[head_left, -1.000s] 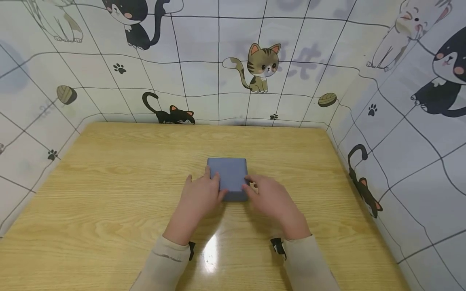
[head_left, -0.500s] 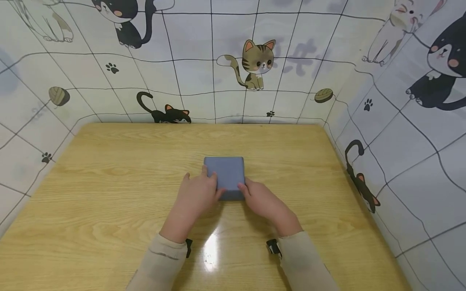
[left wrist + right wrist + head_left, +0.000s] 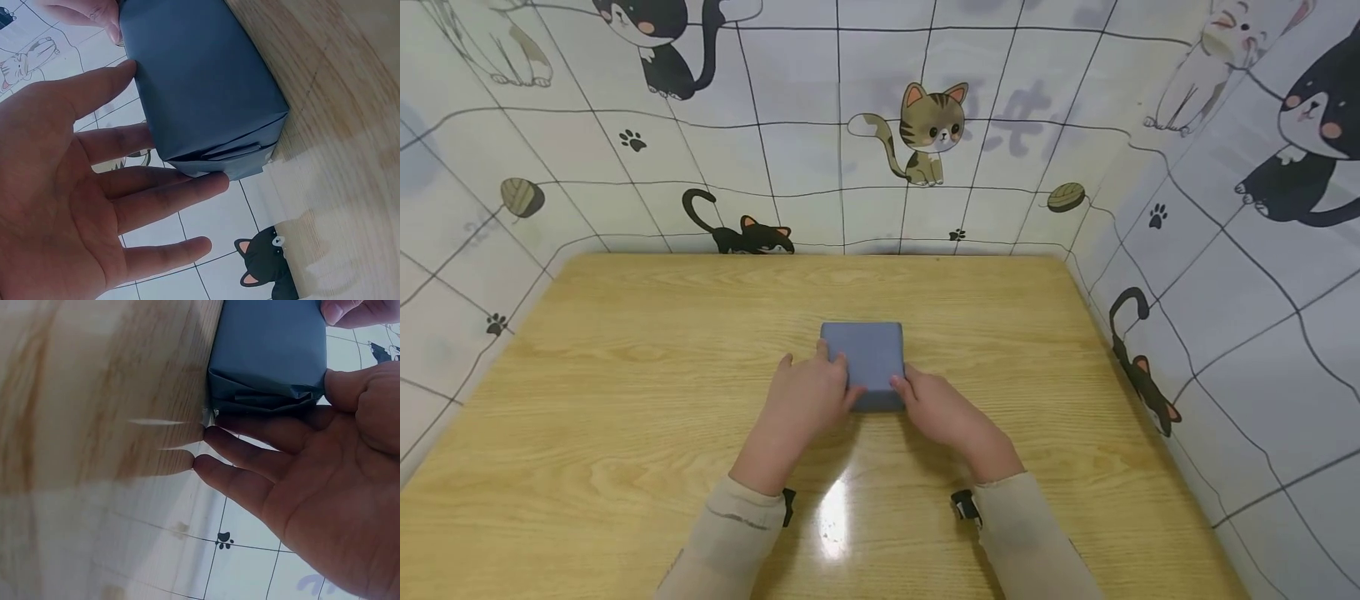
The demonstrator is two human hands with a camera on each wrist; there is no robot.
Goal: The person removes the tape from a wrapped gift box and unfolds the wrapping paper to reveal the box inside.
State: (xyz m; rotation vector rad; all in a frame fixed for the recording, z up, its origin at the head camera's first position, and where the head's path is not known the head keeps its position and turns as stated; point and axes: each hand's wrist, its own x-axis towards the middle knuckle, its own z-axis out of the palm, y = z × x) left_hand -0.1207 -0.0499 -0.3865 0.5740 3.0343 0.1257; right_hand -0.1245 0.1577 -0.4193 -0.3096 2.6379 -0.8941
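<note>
A box wrapped in blue-grey paper (image 3: 868,354) sits at the middle of the table, its top smooth. Both wrist views show folded paper at its ends. My left hand (image 3: 805,396) holds the left end: the thumb lies at the near top edge, other fingers are at the folded end, and the little finger stands off it in the left wrist view. At the opposite end, my right hand (image 3: 940,408) grips the near right corner, thumb on the top edge and fingers along the folded end. In the right wrist view its lower fingertips (image 3: 203,461) come down to the tabletop.
The light wooden table (image 3: 647,358) runs back to a white wall covering (image 3: 805,158) with a grid and cartoon cats. More of this covering stands along the left and right sides. A black strap piece (image 3: 965,505) shows at the right cuff.
My right hand has closed in on the box's right end, its thumb now on the top near corner. The left hand keeps its hold. The head view has shifted slightly.
</note>
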